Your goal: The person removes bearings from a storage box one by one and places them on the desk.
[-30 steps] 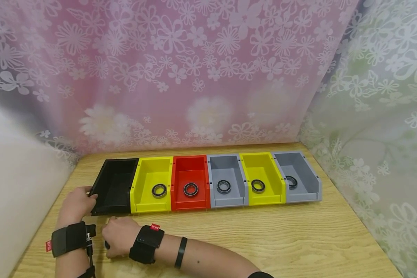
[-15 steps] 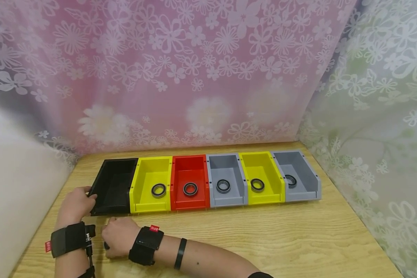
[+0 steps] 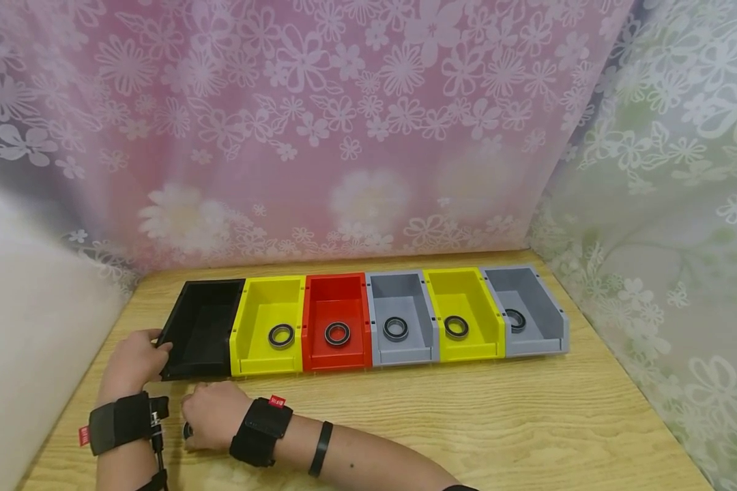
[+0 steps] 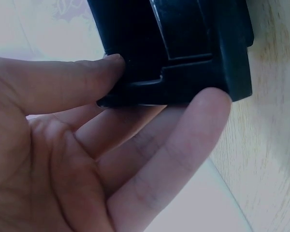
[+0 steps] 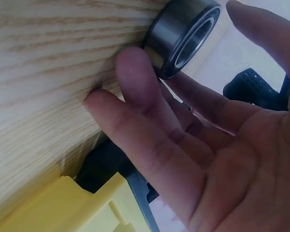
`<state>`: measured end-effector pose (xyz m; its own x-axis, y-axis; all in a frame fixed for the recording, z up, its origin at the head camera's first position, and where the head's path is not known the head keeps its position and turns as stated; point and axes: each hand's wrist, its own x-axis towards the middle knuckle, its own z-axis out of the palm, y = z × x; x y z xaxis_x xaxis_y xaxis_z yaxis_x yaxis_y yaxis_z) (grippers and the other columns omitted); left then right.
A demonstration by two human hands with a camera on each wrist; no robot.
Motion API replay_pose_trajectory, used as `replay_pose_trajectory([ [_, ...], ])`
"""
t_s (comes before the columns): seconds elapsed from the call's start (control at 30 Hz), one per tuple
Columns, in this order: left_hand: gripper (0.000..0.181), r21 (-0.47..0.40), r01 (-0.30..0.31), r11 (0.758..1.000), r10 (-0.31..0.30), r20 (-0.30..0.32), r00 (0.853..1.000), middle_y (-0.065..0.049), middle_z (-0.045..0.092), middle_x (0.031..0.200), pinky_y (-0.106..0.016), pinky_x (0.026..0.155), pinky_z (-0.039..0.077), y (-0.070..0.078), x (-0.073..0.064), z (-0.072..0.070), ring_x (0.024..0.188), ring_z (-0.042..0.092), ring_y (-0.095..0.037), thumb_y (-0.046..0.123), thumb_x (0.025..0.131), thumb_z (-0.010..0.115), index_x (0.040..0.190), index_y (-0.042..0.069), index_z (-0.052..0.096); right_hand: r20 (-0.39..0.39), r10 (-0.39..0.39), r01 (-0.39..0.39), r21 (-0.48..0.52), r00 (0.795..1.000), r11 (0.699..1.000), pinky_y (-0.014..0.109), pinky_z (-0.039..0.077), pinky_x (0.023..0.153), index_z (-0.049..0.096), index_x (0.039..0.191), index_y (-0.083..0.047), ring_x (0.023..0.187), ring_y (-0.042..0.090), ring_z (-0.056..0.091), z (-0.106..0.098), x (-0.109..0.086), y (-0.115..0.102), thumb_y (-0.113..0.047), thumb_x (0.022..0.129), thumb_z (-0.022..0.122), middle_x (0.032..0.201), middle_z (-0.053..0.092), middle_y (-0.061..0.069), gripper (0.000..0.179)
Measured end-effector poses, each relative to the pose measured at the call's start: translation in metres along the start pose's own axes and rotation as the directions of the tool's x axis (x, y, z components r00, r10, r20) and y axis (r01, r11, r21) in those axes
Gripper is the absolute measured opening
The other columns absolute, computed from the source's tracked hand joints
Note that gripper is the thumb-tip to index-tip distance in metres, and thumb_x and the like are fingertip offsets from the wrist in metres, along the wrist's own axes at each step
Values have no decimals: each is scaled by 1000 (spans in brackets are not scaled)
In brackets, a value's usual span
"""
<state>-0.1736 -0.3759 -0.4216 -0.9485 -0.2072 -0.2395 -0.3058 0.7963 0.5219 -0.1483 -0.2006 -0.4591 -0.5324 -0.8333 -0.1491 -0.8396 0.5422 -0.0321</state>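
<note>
At the left end of the row, a black bin has its left side wall pinched by my left hand. In the left wrist view the thumb lies over the rim, with the fingers outside the wall. On the table in front of that bin, my right hand holds a ball bearing on edge. Its steel outer ring and dark seal show in the right wrist view, thumb at one side and fingers curled on the other.
Right of the black bin stand a yellow bin, a red bin, a grey bin, another yellow bin and another grey bin. Each bears one bearing, such as the one in red. A floral curtain hangs behind.
My right hand has turned slightly, and more of the bearing's face shows beside it. The left hand and the bins have stayed put.
</note>
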Motion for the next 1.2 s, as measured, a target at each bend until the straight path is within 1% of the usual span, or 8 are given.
replay_pose_trajectory([
  [0.13,60,1,-6,1000,6,3,1000,-50,43,134,-51,70,57,0,0,0,71,71,-31,17,106,52,146,-23,31,13,-2,1,65,1000,998,17,47,61,67,93,-30,67,-2,57,-3,0,6,-53,93,73,81,61,-16,24],
  [0.2,60,5,-8,1000,8,4,1000,-50,44,134,-51,71,57,0,0,0,70,71,-30,16,106,51,146,-23,31,24,-9,7,95,1000,995,17,46,62,67,96,-29,67,-2,55,-4,0,9,-51,95,71,80,59,-16,23],
  [0.3,60,10,-7,1000,7,9,1000,-50,44,133,-51,70,57,-1,0,0,69,70,-29,16,106,51,146,-23,31,47,-18,12,129,999,992,16,46,66,67,105,-29,72,-3,54,-4,0,15,-51,96,69,86,60,-16,25],
  [0.47,60,7,-8,1000,8,3,1000,-50,45,133,-48,68,56,-1,0,1,67,69,-27,17,106,51,146,-23,31,44,-23,18,113,999,993,18,44,59,67,104,-30,70,-3,52,-4,-2,23,-57,96,67,84,57,-16,28],
  [0.53,60,9,-10,1000,10,-2,1000,-49,46,132,-47,66,56,-2,0,2,67,68,-27,16,106,51,146,-24,31,26,-16,14,97,1000,995,18,44,58,68,105,-31,70,-3,52,-8,-4,26,-58,95,66,85,57,-16,28],
  [0.7,59,19,-14,1000,14,-18,1000,-48,51,127,-45,64,55,-1,-1,2,66,68,-26,16,105,52,144,-24,33,-48,16,-13,78,999,997,16,46,62,70,121,-33,82,-5,58,-25,-12,36,-60,95,65,99,63,-18,38],
  [0.9,58,21,-17,1000,18,-28,999,-47,54,123,-43,61,55,0,-1,3,65,68,-27,15,105,52,144,-24,34,-161,20,-3,104,987,995,14,41,58,73,121,-29,78,-3,56,-50,-24,52,-56,95,68,95,62,-15,37],
  [1.2,58,33,-19,999,20,-31,999,-48,50,128,-44,63,55,0,0,3,65,68,-27,15,106,52,144,-25,33,-183,79,-51,153,980,987,15,47,68,69,133,-27,89,-1,61,-77,-39,72,-55,98,64,113,66,-12,45],
])
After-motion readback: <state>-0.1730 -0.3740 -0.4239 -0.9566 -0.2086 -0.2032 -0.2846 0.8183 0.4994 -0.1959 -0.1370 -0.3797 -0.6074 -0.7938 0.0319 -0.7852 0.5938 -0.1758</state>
